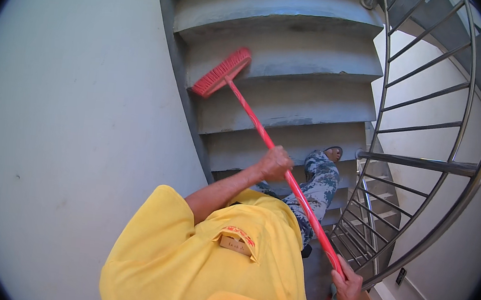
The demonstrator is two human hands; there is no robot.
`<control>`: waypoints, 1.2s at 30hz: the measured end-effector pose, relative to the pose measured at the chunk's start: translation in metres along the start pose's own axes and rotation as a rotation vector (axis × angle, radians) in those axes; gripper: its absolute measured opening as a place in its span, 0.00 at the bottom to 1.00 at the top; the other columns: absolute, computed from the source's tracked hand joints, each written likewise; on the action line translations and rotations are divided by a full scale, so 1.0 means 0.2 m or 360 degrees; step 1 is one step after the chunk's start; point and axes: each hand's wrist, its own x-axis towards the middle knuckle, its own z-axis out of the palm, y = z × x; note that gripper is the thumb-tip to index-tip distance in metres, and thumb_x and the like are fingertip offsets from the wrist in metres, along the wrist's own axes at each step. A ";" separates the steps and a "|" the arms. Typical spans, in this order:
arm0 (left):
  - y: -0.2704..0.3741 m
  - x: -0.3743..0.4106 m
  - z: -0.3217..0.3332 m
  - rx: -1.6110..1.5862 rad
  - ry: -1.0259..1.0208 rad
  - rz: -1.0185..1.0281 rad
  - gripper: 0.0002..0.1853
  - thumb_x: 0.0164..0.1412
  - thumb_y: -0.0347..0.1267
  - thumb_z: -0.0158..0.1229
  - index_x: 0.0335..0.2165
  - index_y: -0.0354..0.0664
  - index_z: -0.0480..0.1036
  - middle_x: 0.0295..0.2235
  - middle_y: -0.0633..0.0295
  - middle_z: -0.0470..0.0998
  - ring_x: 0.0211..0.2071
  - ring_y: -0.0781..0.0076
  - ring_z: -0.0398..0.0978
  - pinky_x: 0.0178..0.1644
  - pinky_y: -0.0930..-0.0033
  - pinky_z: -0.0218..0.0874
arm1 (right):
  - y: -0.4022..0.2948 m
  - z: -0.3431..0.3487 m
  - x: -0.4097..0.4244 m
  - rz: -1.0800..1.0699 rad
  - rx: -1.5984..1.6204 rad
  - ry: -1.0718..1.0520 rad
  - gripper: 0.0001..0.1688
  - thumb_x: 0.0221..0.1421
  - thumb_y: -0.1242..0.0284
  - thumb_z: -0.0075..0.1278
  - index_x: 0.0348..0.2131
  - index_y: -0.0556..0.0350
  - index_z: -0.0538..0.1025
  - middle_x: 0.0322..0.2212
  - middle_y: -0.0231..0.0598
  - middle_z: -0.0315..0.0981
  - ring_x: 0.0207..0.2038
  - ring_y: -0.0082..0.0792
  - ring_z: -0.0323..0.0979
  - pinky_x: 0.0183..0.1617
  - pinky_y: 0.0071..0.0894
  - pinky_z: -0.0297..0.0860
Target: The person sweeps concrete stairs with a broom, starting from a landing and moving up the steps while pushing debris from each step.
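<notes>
A broom with a red bristle head [222, 72] and a long red handle [260, 129] slants across the view. Its head is over a grey stair step [236, 103] near the left wall, its bristles pointing up and left. One hand, coming from the sleeve on the left side, is closed around the middle of the handle; I take it as my left hand [275, 163]. Around the lower right end of the handle is my right hand [347, 284], close to the metal railing. Both hands are over or beside the yellow shirt [210, 274], which has a small box in its pocket.
Curved grey stairs [282, 5] rise ahead, between a white wall [86, 112] on the left and a stainless steel railing [417, 163] on the right. More stairs show below through the rails. A foot in a sandal [333, 153] stands on a step near the railing.
</notes>
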 end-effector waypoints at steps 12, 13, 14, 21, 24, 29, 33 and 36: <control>-0.05 0.14 -0.30 0.0208 0.0666 -0.0243 0.10 0.44 0.28 0.66 0.21 0.44 0.69 0.21 0.59 0.70 0.29 0.55 0.71 0.36 0.51 0.62 | 0.09 0.05 0.26 -0.0434 -0.0046 0.0191 0.31 0.42 0.74 0.64 0.50 0.54 0.80 0.30 0.46 0.79 0.31 0.36 0.78 0.39 0.30 0.71; -0.13 0.12 -0.36 0.0238 0.0735 -0.0366 0.11 0.44 0.27 0.65 0.22 0.44 0.68 0.22 0.58 0.70 0.31 0.54 0.70 0.37 0.50 0.62 | 0.01 0.13 0.35 -0.0618 -0.0166 0.0238 0.29 0.44 0.74 0.64 0.50 0.49 0.80 0.26 0.45 0.77 0.28 0.41 0.76 0.35 0.34 0.70; -0.22 0.10 -0.41 0.0311 0.0706 -0.0361 0.11 0.44 0.27 0.66 0.22 0.44 0.68 0.22 0.57 0.70 0.31 0.54 0.70 0.39 0.51 0.61 | -0.06 0.19 0.43 -0.0696 -0.0219 0.0307 0.29 0.45 0.73 0.64 0.50 0.45 0.80 0.24 0.43 0.73 0.26 0.43 0.74 0.32 0.37 0.68; -0.36 0.39 -0.38 0.0295 0.0543 -0.0215 0.14 0.48 0.33 0.68 0.20 0.43 0.67 0.20 0.57 0.70 0.29 0.55 0.69 0.42 0.54 0.60 | -0.27 0.06 0.50 -0.0851 -0.0575 0.0679 0.29 0.44 0.76 0.65 0.49 0.42 0.81 0.20 0.40 0.68 0.22 0.39 0.69 0.27 0.38 0.64; -0.28 0.72 -0.23 0.0245 0.0581 -0.0075 0.15 0.51 0.34 0.67 0.20 0.43 0.67 0.20 0.57 0.71 0.29 0.55 0.69 0.42 0.54 0.60 | -0.24 -0.05 0.39 -0.0740 -0.0584 0.0862 0.32 0.44 0.78 0.64 0.51 0.41 0.80 0.20 0.40 0.66 0.22 0.42 0.68 0.28 0.40 0.66; -0.13 1.21 0.03 0.0054 0.0554 0.0221 0.14 0.53 0.35 0.65 0.21 0.42 0.68 0.21 0.56 0.72 0.29 0.55 0.71 0.42 0.54 0.62 | -0.08 -0.13 0.33 -0.0524 -0.0624 0.1082 0.33 0.46 0.80 0.63 0.53 0.41 0.78 0.21 0.41 0.65 0.23 0.41 0.67 0.29 0.42 0.65; -0.02 1.47 0.20 0.0033 0.0357 0.0490 0.14 0.52 0.36 0.65 0.20 0.43 0.69 0.21 0.58 0.73 0.29 0.57 0.71 0.41 0.57 0.62 | 0.12 -0.12 0.33 -0.0286 -0.0471 0.1109 0.33 0.48 0.81 0.62 0.55 0.43 0.77 0.22 0.42 0.64 0.23 0.39 0.67 0.29 0.41 0.64; 0.12 1.52 0.33 -0.0007 0.0164 0.0664 0.14 0.50 0.37 0.66 0.19 0.43 0.71 0.22 0.61 0.74 0.31 0.61 0.72 0.41 0.60 0.61 | 0.29 -0.09 0.29 -0.0179 -0.0330 0.1237 0.32 0.47 0.77 0.63 0.54 0.44 0.78 0.27 0.45 0.73 0.28 0.46 0.73 0.33 0.43 0.69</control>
